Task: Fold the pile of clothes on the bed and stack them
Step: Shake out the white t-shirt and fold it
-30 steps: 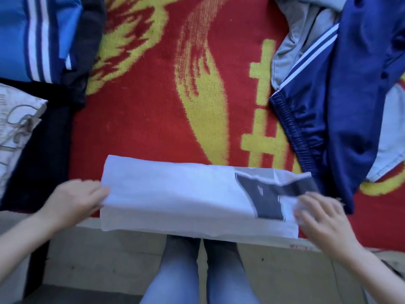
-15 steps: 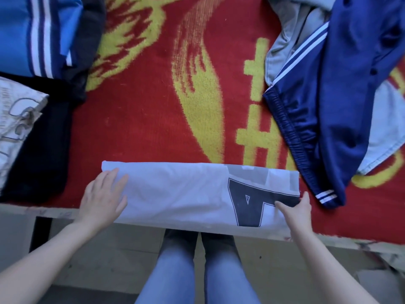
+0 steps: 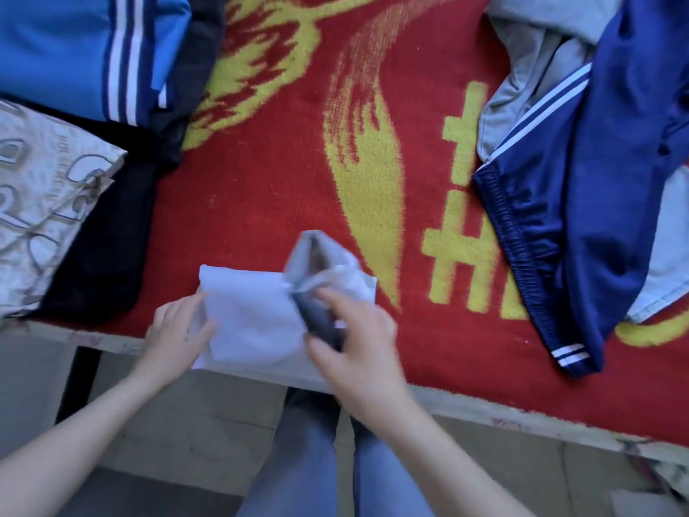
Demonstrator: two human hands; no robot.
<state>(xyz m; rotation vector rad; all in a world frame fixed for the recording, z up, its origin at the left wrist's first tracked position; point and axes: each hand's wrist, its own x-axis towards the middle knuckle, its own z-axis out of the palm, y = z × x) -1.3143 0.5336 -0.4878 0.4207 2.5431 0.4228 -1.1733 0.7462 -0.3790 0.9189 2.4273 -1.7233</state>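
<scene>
White shirt [image 3: 253, 322] showing pale bluish white, dark navy print peeking at fold. Blanket [image 3: 261, 181] glowing red, carrying yellow flame-like motifs and blocky yellow characters. Jacket [image 3: 56, 50] showing bright blue, running white and navy stripes. Black garment [image 3: 104, 255] showing plain black. Cream fabric [image 3: 44, 203] bearing grey outlined loops and fine grey lettering. Shorts [image 3: 604, 218] showing deep navy, wearing paired white stripes along side and hem. Pale garment [image 3: 529, 69] showing light grey-blue. Jeans [image 3: 309, 460] showing faded blue.

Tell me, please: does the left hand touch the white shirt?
Touching. The head view shows the left hand resting on the left edge of the white shirt, its thumb lying over the cloth.
</scene>
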